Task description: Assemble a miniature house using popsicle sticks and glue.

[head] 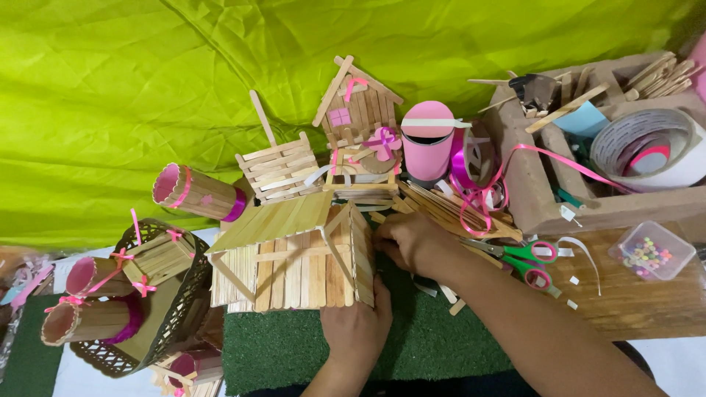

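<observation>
Stick house (294, 254) sits on green mat (426, 342); left hand (358, 331) closed around its front corner, bracing it; right hand (412, 242) curled at its side wall, fingertips hidden, pinch cannot tell; too hard a squeeze could crack glued sticks; wooden box (533, 191) holds tape roll (647, 151), sticks; clear box (651, 251) holds beads; basket (184, 309) holds ribboned tubes.
</observation>
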